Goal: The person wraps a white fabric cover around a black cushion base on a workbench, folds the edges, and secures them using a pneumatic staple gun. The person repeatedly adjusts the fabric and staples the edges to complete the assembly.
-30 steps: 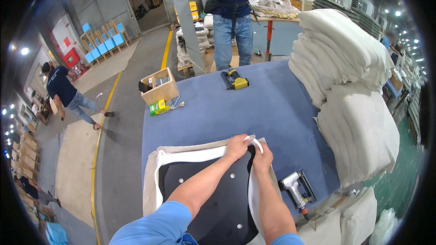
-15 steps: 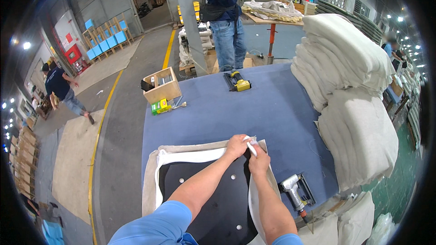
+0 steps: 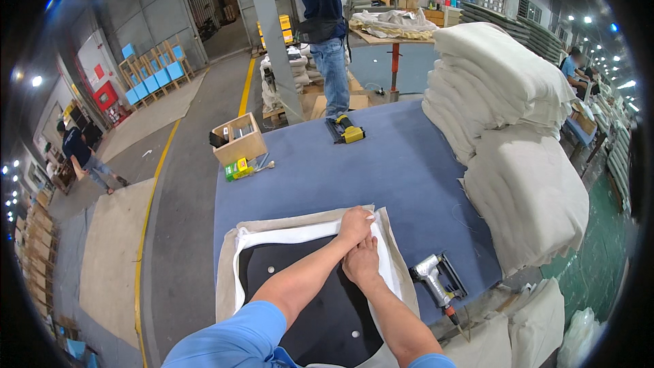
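A seat panel lies face down on the blue table, with a black base, white lining folded along its edges and beige cover fabric around the outside. At its far right corner my left hand is closed on the lining, a bit of white showing by its fingers. Just below, touching it, my right hand has its fingers pressed together on the lining at the corner's inner edge; its fingertips are partly hidden. A silver staple gun with a hose rests right of the panel.
A yellow-and-black staple gun lies on the table's far part. At the far left stand a wooden box and a green-yellow small box. Stacked beige fabric covers rise at right. A person stands beyond the table.
My right hand has shifted down and left from the corner onto the inner edge. My left hand has moved slightly down, over the corner. The white end pulled up between them is now mostly covered.
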The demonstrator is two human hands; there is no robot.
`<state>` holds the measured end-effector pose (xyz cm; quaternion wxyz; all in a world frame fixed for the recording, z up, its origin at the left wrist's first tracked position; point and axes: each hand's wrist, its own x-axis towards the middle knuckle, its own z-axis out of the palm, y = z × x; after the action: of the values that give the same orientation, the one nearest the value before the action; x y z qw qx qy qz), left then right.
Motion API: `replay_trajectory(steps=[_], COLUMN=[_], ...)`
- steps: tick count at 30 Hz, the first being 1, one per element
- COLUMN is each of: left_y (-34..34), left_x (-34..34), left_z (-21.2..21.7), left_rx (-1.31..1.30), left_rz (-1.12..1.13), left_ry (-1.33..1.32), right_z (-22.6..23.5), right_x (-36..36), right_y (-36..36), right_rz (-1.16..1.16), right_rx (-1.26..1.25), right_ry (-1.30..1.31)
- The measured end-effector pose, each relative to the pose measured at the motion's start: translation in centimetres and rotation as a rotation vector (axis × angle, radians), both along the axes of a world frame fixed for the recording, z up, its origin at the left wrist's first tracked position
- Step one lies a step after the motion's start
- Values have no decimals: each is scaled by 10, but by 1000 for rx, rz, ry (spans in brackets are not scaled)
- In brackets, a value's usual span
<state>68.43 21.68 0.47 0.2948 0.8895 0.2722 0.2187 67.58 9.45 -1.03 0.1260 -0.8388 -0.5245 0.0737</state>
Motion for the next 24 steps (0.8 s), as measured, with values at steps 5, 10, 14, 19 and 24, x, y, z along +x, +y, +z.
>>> replay_trajectory(steps=[5,10,14,19,24], left_y=[-5,-30,-42,-48,-48], left_x=[-34,-50,-65,-72,-74], left_z=[-8,-18,-20,-15,-19], left_rx=[8,157,162,165,185], left_rz=[17,-143,-119,-135,-115], left_ry=[8,72,138,92,0], right_z=[66,17,-7,3,59], right_x=[23,83,76,93,114], right_y=[-47,-167,-196,-193,-153], right_rz=[-52,-455,-469,-480,-464], right_rx=[68,483,111,125,249], right_ry=[813,50,35,168,350])
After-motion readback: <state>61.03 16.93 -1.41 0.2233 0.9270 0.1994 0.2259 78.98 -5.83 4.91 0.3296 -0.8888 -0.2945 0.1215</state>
